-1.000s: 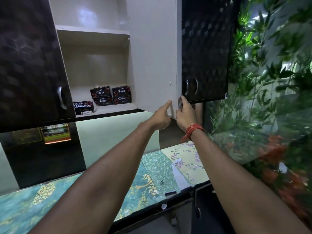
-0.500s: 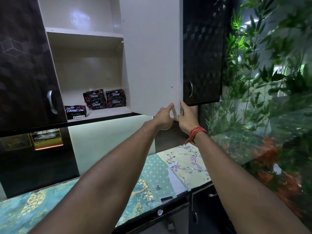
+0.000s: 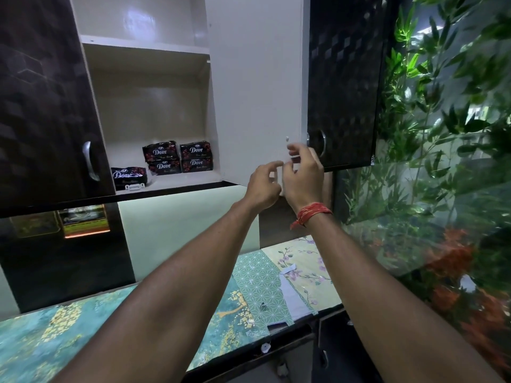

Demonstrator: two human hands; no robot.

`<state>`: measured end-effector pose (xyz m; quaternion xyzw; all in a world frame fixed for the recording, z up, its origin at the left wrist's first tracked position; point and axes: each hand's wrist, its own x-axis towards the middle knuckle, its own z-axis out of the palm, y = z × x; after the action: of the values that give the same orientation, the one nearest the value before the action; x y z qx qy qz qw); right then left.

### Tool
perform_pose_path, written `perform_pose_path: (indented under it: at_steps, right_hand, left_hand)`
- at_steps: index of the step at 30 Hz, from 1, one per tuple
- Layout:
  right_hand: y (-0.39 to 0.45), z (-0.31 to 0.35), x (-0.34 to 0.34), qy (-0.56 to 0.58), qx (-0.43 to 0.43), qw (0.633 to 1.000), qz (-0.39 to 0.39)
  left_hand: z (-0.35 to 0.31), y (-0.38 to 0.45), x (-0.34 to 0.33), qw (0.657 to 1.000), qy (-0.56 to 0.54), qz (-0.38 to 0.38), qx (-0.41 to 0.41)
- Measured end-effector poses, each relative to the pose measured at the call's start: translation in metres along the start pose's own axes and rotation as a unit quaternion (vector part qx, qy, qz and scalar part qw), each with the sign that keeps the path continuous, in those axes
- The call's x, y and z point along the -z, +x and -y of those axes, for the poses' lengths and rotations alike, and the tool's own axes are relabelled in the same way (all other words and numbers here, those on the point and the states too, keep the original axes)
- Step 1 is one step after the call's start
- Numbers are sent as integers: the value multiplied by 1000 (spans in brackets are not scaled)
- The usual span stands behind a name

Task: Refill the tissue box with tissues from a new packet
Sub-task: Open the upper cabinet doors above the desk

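Note:
Black Dove tissue packets lie on the lower shelf of an open wall cabinet: a small stack (image 3: pixel 177 157) and a single packet (image 3: pixel 128 175) to its left. The cabinet door (image 3: pixel 254 92) stands open, its white inner face towards me. My left hand (image 3: pixel 262 183) and my right hand (image 3: pixel 302 175), which has a red thread at the wrist, hover at the door's lower right corner. The fingers of both are loosely spread and hold nothing. No tissue box is in view.
A closed dark door with a metal handle (image 3: pixel 47 106) is to the left, and another closed dark door (image 3: pixel 343 78) to the right. Below runs a counter (image 3: pixel 262 280) covered in patterned sheets. Green plants behind glass (image 3: pixel 442 134) fill the right side.
Both hands were pinching the lower corner of the open door. They have now come off it, and the right hand has lifted with its fingers apart.

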<state>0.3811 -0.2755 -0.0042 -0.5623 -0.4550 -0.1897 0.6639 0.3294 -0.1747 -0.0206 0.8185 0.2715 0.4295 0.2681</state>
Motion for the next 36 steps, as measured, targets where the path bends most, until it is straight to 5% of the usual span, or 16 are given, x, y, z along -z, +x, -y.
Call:
perform_pose_path:
  at_steps: [7, 11, 15, 19, 23, 31, 36]
  right_hand:
    - [-7, 44, -73, 100, -55, 991, 73]
    - [-20, 56, -131, 129, -69, 983, 112]
    - [-34, 72, -204, 161, -90, 968, 173]
    - [-36, 99, -287, 204, -111, 942, 241]
    - [-30, 127, -366, 202, -113, 923, 308]
    - [-10, 130, -470, 198, -115, 903, 363]
    - [-13, 134, -463, 204, -105, 898, 375]
  left_hand:
    - [25, -18, 70, 995, -99, -6, 22]
    - [64, -15, 141, 983, -60, -143, 99]
    - [102, -20, 222, 932, 13, -343, 119]
    - [138, -22, 297, 889, 50, -442, 109]
    - [174, -11, 353, 885, 88, -434, 143]
    - [218, 21, 368, 935, 63, -315, 151]
    - [223, 21, 359, 936, 47, -304, 171]
